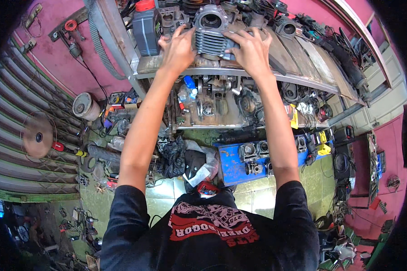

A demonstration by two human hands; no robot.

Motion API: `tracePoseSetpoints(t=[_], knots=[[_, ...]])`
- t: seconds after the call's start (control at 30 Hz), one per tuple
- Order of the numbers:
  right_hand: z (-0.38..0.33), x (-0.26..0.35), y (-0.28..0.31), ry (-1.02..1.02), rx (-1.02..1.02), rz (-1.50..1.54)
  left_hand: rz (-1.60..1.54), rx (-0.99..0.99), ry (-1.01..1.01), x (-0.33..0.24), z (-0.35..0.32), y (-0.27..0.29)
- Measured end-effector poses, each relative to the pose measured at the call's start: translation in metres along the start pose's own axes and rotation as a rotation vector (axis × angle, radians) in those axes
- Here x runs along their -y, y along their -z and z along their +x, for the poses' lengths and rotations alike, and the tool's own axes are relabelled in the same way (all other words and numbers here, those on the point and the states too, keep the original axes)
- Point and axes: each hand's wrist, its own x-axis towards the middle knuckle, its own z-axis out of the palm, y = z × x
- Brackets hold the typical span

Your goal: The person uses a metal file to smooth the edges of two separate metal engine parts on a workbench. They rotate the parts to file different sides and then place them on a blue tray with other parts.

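Note:
A grey finned engine cylinder [211,44] with a round bore in its upper face stands near the front edge of a wooden shelf [149,64]. My left hand [177,50] presses against its left side with the fingers bent. On the opposite side, my right hand [252,52] has its fingertips and thumb against the fins, so the cylinder sits gripped between both hands. Both arms are stretched out toward the shelf. To the left of my left hand is a dark grey oil bottle [146,34] with a red cap.
Other engine castings crowd the shelf, including a metal housing [288,29] at right. A lower shelf [208,118] holds a blue spray bottle [190,83] and greasy parts. Below stands a blue table [233,169] with several metal parts. A fan [39,137] is at far left.

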Motion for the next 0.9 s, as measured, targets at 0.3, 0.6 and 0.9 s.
tracePoseSetpoints(t=[0.3, 0.6, 0.9], knots=[[-0.004, 0.020, -0.008, 0.009, -0.135, 0.015, 0.082, -0.168, 0.139, -0.076, -0.029, -0.004], [-0.007, 0.010, -0.008, 0.049, -0.107, 0.181, -0.082, -0.092, 0.171, -0.041, -0.017, 0.001], [-0.014, 0.016, -0.036, -0.046, 0.005, 0.152, 0.030, -0.080, 0.152, -0.004, -0.019, 0.018]])
